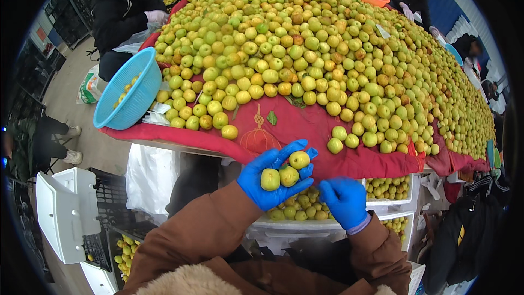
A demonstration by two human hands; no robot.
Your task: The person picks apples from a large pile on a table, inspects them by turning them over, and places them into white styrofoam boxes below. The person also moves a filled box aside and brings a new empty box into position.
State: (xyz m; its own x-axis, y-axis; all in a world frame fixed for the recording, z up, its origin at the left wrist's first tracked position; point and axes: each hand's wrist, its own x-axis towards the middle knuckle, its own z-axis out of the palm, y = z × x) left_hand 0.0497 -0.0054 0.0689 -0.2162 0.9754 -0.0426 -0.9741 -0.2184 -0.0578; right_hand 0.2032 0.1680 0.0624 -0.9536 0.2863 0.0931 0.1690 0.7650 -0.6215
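Note:
My left hand point(266, 180), in a blue glove, is turned palm up with three yellow-green jujubes point(270, 179) resting in the palm and against the fingers. To its right, my right hand point(346, 201) is also gloved in blue. Its fingers are curled and blurred, and whether anything is inside them is hidden. Both hands are above a white foam box point(301, 224) of jujubes, just in front of the table edge. Beyond them a large heap of jujubes point(286, 49) covers a red quilted cloth point(303, 121); a few fruits lie apart near the front edge.
A blue plastic basket point(141, 86) tilts at the table's left corner. More foam boxes of fruit point(389, 188) stand below at right. White foam boxes point(67, 217) and a black crate point(110, 196) are at lower left. Co-workers point(123, 12) sit around the table.

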